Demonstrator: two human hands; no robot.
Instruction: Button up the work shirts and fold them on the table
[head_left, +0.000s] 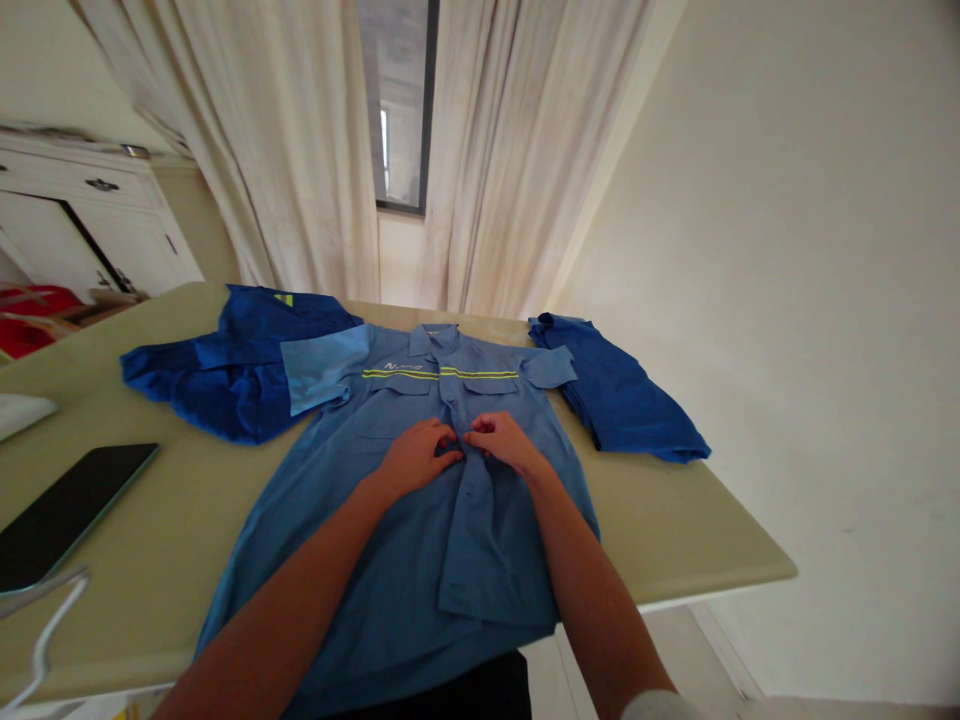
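Observation:
A blue short-sleeved work shirt [405, 510] lies front up on the table, collar away from me, with yellow stripes across its chest. Its front edge hangs loose and folded over below my hands. My left hand [424, 452] pinches the shirt's button placket from the left, fingers curled. From the right, my right hand [501, 440] grips the same placket between thumb and fingertips, close to the left hand. Any button between the fingertips is too small to make out. Below the hands, small buttons or holes show faintly on the placket.
Darker blue garments lie at the left [247, 375] and, folded, at the right [622, 390]. A dark tablet-like slab [75, 510] and a white cable [49, 630] rest at the table's left. Curtains [300, 150] and a wall stand behind; a white cabinet [90, 220] is far left.

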